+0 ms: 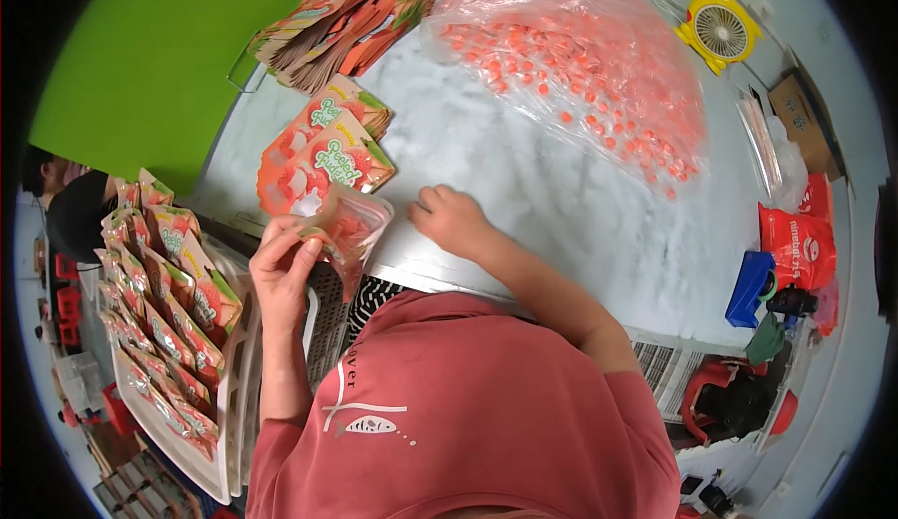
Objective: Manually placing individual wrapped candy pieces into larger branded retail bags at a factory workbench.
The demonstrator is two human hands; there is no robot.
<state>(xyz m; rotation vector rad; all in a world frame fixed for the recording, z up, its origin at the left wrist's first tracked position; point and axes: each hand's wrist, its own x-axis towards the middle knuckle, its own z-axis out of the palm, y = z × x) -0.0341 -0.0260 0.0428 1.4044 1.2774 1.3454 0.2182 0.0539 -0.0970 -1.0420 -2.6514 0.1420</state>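
Near the table's front edge, my left hand (282,265) is closed on the side of a pouch (352,229) with a printed front and a clear back. The pouch is tilted, its clear side toward the right. Beside it my right hand (451,222) is low over the table with its fingers curled; whether something small is in them is hidden. Just beyond the pouch, a few printed orange pouches (341,159) lie overlapping. Farther back is a thick pile of flat pouches (351,28). A large clear plastic bag (599,61) of small round orange-red pieces spreads across the far table.
At my left, a white crate (224,425) holds several upright, filled-looking pouches (173,318). A green board (159,61) stands behind it. Far right are a yellow fan (720,31), a red bag (795,243) and a blue tape dispenser (750,290). Another person (79,210) is at far left.
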